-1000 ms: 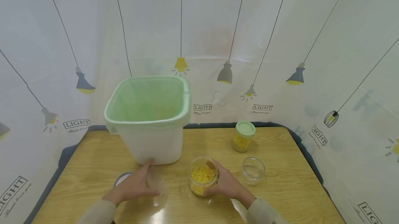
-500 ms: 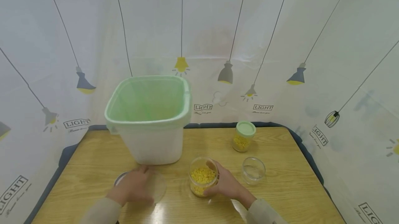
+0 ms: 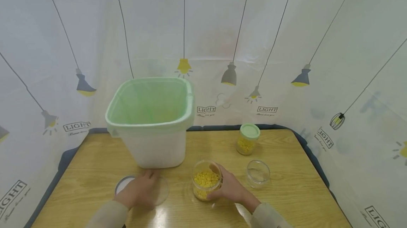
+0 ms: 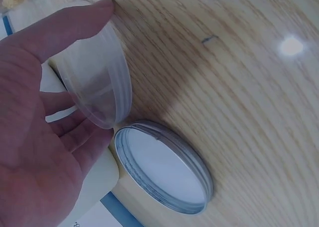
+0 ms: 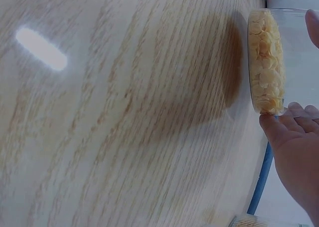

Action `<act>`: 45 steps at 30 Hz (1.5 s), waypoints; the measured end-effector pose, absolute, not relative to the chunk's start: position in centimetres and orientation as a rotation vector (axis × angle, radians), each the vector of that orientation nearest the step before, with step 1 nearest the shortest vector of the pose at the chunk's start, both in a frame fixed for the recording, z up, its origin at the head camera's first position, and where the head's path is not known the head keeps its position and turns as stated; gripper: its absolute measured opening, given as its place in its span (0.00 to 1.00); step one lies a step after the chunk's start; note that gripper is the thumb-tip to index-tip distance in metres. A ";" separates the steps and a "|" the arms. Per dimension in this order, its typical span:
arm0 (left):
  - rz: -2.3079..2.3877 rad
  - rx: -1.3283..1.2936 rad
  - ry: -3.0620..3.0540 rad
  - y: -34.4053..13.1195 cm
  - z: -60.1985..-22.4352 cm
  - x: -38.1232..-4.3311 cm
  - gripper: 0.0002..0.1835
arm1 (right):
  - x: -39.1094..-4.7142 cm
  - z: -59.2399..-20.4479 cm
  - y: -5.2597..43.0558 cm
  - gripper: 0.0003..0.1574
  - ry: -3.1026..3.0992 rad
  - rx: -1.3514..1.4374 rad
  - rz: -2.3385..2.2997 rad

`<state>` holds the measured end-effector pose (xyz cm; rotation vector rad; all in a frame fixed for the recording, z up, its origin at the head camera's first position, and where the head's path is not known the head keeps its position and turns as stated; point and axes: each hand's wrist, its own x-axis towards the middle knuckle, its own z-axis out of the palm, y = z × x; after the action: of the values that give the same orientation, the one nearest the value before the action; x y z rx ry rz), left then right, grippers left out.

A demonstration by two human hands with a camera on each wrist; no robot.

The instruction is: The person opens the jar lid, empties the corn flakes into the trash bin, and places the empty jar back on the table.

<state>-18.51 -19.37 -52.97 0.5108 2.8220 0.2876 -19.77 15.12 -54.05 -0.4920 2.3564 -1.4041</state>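
Note:
My left hand [image 3: 140,189] bends over a round clear plastic lid [image 3: 163,191] in front of the bin. In the left wrist view, thumb and fingers span that lid [image 4: 109,72] from opposite sides of its rim. Just left of this hand, partly hidden by it, lies a silver-rimmed lid [image 3: 122,183] with a white inside. My right hand [image 3: 230,185] grips an uncovered clear jar [image 3: 203,182] from its right side, thumb in front and fingers behind. Small yellow pieces [image 5: 266,62] fill its lower part, and it stands upright on the table.
A white bin [image 3: 162,147] with a pale green rim stands behind my left hand. Behind and right of the held jar are a green-lidded jar [image 3: 248,139] of yellow pieces and a small clear glass jar [image 3: 258,173]. A patterned curtain [image 3: 210,27] surrounds the wooden table [image 3: 295,185].
The clear lid, blurred under my left hand at first, now lies flat to its right. My left hand has shifted slightly and its fingers have drawn in. My right hand and the jar stay put.

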 end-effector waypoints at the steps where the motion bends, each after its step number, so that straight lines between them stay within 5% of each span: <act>1: 0.288 0.507 2.823 -19.4 -53.0 -18.5 0.59 | -19.8 -54.0 15.1 0.69 2.358 -0.490 -1.402; 23: 0.418 0.467 2.707 -19.7 -50.9 -18.5 0.64 | -19.8 -53.9 14.9 0.69 2.352 -0.506 -1.397; 32: 0.522 0.652 2.696 -19.7 -48.6 -18.6 0.46 | -19.9 -53.4 15.0 0.69 2.372 -0.480 -1.375; 45: 0.844 0.751 2.457 -20.6 -43.7 -19.1 0.35 | -20.3 -53.1 15.1 0.69 2.401 -0.518 -1.354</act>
<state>-19.09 -20.57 -43.67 0.7510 2.4569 0.8443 -20.30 15.10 -53.07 -0.5176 2.4005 -1.3536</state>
